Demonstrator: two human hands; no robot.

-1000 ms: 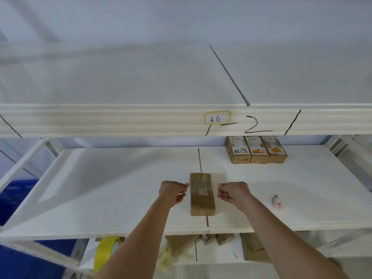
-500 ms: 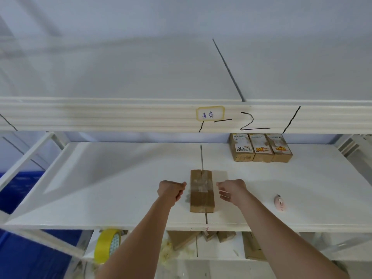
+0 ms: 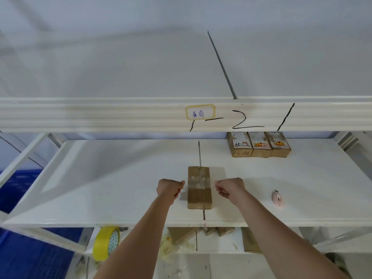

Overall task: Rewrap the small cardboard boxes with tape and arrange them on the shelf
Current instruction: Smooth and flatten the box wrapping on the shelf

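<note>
With the box (image 3: 199, 188) lying near the shelf's (image 3: 100, 178) front edge, both fists, left hand (image 3: 169, 189) and right hand (image 3: 229, 187), flank it empty, so taping seems next, needing the tape roll (image 3: 106, 245) below.

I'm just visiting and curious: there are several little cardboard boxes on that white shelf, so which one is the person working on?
The lone box lying between the left hand and right hand, near the front edge. The three labelled boxes sit in a row at the back.
</note>
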